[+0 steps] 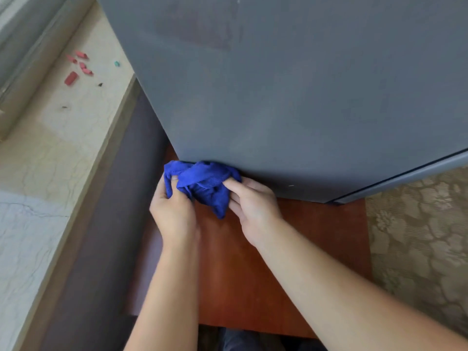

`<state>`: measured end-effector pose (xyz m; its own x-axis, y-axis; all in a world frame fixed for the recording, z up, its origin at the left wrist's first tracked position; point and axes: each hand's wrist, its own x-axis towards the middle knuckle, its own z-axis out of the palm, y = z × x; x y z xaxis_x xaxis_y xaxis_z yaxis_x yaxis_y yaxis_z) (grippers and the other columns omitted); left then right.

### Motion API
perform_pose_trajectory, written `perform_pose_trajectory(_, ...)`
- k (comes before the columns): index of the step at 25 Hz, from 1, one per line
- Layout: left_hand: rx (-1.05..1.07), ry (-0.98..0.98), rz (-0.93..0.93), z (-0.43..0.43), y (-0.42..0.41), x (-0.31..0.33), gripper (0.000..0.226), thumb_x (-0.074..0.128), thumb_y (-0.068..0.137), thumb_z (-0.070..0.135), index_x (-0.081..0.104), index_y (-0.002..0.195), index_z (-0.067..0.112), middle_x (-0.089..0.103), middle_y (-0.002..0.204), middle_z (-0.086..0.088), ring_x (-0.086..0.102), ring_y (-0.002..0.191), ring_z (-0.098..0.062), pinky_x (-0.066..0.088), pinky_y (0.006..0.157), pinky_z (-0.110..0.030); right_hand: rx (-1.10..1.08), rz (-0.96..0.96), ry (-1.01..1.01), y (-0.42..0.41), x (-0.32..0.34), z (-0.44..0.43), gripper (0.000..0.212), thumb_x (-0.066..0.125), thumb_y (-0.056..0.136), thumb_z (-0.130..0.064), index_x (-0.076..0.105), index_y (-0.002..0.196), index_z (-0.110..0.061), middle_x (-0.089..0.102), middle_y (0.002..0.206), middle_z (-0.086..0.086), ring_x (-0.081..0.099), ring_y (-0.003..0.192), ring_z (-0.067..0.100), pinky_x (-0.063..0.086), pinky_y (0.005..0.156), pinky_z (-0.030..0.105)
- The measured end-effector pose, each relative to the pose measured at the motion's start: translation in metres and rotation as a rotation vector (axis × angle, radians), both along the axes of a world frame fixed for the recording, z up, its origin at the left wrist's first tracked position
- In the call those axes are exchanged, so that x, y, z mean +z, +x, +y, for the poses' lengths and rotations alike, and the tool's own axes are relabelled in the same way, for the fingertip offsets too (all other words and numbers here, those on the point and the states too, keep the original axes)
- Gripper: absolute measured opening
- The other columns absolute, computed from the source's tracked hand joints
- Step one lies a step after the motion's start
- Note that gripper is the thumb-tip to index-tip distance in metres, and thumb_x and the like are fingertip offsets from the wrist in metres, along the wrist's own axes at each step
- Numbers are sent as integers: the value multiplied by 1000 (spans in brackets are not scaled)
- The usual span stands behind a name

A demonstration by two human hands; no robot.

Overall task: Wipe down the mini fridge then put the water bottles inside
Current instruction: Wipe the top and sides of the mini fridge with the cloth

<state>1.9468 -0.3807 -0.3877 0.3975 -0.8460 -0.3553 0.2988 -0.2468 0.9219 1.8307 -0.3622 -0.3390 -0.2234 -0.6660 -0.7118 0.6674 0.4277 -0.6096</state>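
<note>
The grey mini fridge (291, 92) fills the upper middle and right of the view, seen from above, with faint smudges on its top. A bunched blue cloth (202, 183) sits just below the fridge's near corner. My left hand (174, 211) grips the cloth's left part and my right hand (253, 206) pinches its right part. Both hands hover over the reddish wooden stand (316, 236) that carries the fridge. No water bottles are in view.
A pale marbled window ledge (58, 148) runs along the left, with small red bits (76, 67) and a green bit (116, 63) scattered on it. Patterned beige carpet (417, 236) lies to the right. A dark gap separates ledge and stand.
</note>
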Motion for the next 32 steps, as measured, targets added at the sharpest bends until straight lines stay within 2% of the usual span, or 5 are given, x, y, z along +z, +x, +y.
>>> perform_pose_trajectory(8, -156, 235, -59, 54, -148, -62, 37, 59, 103, 10, 64, 139, 1, 70, 136, -12, 57, 134, -15, 40, 112, -13, -279, 185, 129, -135, -46, 61, 20, 67, 93, 3, 73, 111, -3, 76, 112, 18, 77, 77, 15, 63, 72, 27)
perform_pose_trajectory(14, -421, 301, 136, 86, -226, -54, 21, 60, 102, 13, 76, 116, 13, 80, 111, -6, 74, 109, -22, 54, 105, -47, -441, 267, 126, -218, -44, 95, 16, 68, 94, 0, 73, 106, -8, 78, 109, 10, 80, 77, 11, 65, 67, 25)
perform_pose_trajectory(18, -402, 266, 217, 81, -201, -43, 21, 60, 102, 10, 79, 105, 16, 83, 101, -1, 77, 99, -18, 61, 95, -38, -440, 202, 123, -199, -43, 87, 36, 68, 94, -3, 66, 130, -3, 74, 123, 15, 75, 97, 13, 63, 75, 24)
perform_pose_trajectory(24, -110, 65, 63, 40, -87, 4, 28, 59, 100, -1, 79, 101, 20, 82, 93, 10, 72, 88, -3, 56, 81, -20, -288, 2, 73, -76, -11, 39, 32, 63, 96, 0, 67, 127, 1, 72, 126, 21, 73, 108, 27, 59, 91, 35)
perform_pose_trajectory(32, 24, -279, -3, -5, 21, 121, 34, 66, 95, 11, 75, 124, 25, 79, 121, 7, 72, 117, -10, 57, 96, -25, -57, -270, -96, 36, 72, -9, 20, 67, 96, -7, 72, 115, -5, 79, 104, 13, 79, 75, 12, 61, 57, 23)
